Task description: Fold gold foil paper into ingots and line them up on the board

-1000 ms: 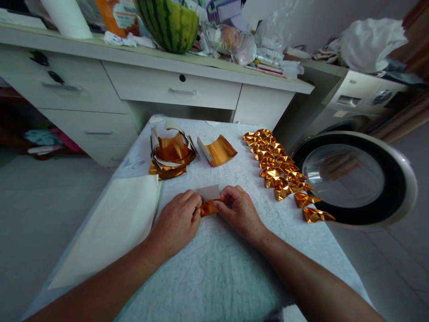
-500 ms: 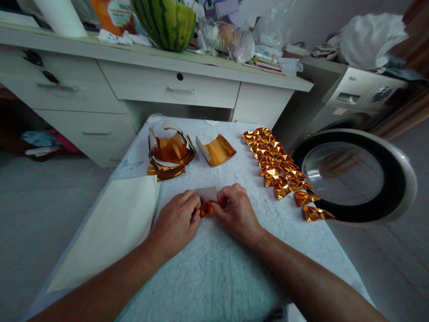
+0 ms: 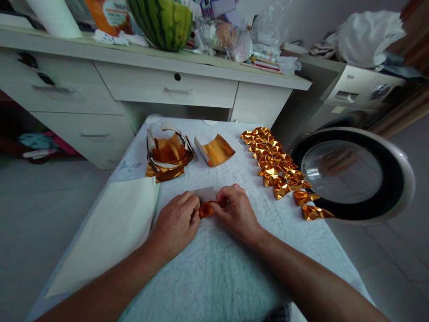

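Between my hands is a sheet of gold foil paper [image 3: 206, 209], its near edge curled over to show gold and its pale back facing up behind. My left hand [image 3: 179, 219] is closed on the sheet's left side. On the right side, my right hand [image 3: 236, 210] pinches it between thumb and fingers. Just beyond lies a loose curved gold sheet [image 3: 218, 150]. To its left stands a stack of curled gold sheets [image 3: 169, 152]. Several folded gold foil pieces [image 3: 276, 163] lie in overlapping rows along the table's right side.
A cream paper sheet [image 3: 103, 232] covers the left of the cloth-topped table [image 3: 208, 277]. Behind it is a white drawer counter [image 3: 167, 85] bearing a cut watermelon [image 3: 164, 24] and plastic bags. An open washing machine door [image 3: 351, 174] stands close to the table's right edge.
Both hands keep their hold on the foil paper, almost in the same place. The view has shifted very slightly; nothing else has visibly moved.
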The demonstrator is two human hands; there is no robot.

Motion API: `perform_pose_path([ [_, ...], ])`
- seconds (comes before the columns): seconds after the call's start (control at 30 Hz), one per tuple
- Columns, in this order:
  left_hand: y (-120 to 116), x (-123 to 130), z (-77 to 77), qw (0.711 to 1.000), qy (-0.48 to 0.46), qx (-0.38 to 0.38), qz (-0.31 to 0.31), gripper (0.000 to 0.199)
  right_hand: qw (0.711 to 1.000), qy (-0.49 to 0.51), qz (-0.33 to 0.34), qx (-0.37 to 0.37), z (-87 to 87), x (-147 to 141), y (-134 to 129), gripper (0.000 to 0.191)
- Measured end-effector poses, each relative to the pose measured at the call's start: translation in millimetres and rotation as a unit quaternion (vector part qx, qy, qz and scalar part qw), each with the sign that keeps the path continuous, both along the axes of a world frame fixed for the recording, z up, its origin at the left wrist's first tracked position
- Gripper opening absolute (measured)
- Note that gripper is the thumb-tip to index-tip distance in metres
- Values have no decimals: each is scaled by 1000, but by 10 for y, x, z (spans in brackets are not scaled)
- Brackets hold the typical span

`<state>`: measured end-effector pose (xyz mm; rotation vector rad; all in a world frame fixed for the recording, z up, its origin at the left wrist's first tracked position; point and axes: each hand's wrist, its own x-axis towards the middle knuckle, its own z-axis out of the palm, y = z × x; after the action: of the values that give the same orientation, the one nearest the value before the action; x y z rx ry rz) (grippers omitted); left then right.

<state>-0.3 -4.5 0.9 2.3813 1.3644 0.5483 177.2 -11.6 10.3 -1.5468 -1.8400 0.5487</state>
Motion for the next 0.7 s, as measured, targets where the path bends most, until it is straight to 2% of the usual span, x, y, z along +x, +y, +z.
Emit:
perform_pose_path([
  [0.7, 3, 5, -18, 1000, -1, -11, 0, 16, 1000, 23, 20, -5, -8, 24, 1, 22],
])
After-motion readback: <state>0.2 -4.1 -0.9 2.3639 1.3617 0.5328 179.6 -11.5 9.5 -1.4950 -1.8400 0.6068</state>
